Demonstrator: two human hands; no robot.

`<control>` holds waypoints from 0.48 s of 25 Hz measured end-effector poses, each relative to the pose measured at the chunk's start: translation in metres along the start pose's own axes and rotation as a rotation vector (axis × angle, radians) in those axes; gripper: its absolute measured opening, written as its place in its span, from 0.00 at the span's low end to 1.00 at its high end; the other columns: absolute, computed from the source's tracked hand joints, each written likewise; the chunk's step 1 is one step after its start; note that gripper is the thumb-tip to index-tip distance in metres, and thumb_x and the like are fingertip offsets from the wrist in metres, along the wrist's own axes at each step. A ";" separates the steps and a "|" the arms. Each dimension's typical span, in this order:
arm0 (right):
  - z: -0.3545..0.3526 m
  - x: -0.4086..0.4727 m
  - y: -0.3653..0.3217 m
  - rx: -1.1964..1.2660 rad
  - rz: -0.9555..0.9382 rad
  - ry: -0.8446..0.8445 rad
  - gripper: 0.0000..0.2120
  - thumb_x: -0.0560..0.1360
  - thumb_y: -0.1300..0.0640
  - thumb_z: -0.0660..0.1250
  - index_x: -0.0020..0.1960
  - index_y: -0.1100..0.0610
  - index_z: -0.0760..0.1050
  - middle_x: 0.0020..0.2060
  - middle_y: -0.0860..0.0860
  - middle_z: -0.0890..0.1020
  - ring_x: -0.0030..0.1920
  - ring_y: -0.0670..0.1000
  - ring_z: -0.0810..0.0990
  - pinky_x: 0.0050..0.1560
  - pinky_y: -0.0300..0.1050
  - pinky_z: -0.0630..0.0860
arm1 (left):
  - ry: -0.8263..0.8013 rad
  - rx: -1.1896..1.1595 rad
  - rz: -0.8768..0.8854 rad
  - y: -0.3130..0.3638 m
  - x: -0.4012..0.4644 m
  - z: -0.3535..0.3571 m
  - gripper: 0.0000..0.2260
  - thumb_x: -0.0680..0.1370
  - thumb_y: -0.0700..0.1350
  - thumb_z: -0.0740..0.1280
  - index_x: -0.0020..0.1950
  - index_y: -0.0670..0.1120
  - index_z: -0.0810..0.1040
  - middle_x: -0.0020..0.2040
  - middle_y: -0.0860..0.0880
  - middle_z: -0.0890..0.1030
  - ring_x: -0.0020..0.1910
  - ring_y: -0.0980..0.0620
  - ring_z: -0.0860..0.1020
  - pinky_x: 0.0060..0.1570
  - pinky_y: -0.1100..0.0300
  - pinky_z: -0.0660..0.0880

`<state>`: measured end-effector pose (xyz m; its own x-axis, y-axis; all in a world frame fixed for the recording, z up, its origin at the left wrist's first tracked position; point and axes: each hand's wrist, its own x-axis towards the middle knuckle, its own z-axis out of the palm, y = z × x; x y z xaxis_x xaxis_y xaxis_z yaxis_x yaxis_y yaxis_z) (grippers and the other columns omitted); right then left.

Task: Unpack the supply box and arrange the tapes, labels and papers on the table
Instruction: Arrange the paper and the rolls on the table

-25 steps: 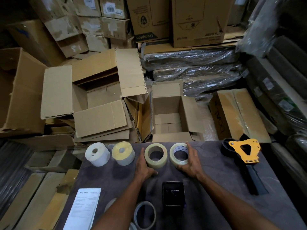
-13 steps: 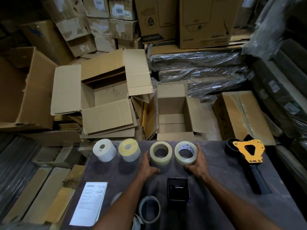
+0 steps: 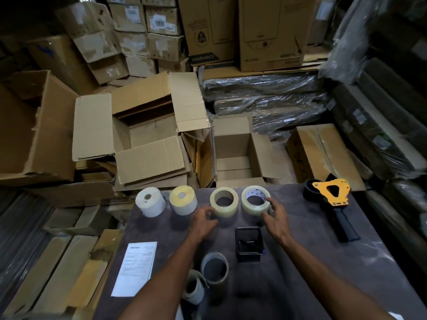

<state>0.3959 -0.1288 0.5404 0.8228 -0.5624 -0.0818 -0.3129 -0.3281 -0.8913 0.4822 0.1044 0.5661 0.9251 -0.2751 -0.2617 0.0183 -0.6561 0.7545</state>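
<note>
Here your right hand [image 3: 275, 221] loosely touches the clear tape roll [image 3: 256, 202]; your left hand [image 3: 203, 221], curled, rests beside another tape roll [image 3: 224, 204] on the worktop [image 3: 300, 262].

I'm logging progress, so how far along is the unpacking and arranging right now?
Mostly done: the supply box looks empty, and two label rolls and the paper sit on the table. In hand: the left hand and right hand adjust two tape rolls. Left: the near rolls are out of line.
</note>
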 end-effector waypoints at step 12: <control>-0.010 -0.079 -0.049 0.033 -0.171 0.029 0.16 0.76 0.59 0.66 0.62 0.51 0.79 0.56 0.47 0.83 0.56 0.43 0.81 0.58 0.43 0.79 | -0.046 -0.099 0.150 0.020 -0.068 -0.004 0.10 0.73 0.37 0.65 0.48 0.48 0.81 0.41 0.49 0.82 0.40 0.53 0.78 0.38 0.67 0.72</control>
<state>0.3414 -0.0758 0.5951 0.8484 -0.5226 0.0843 -0.1538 -0.3958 -0.9054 0.4212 0.1133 0.6014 0.9021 -0.3978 -0.1672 -0.0790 -0.5332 0.8423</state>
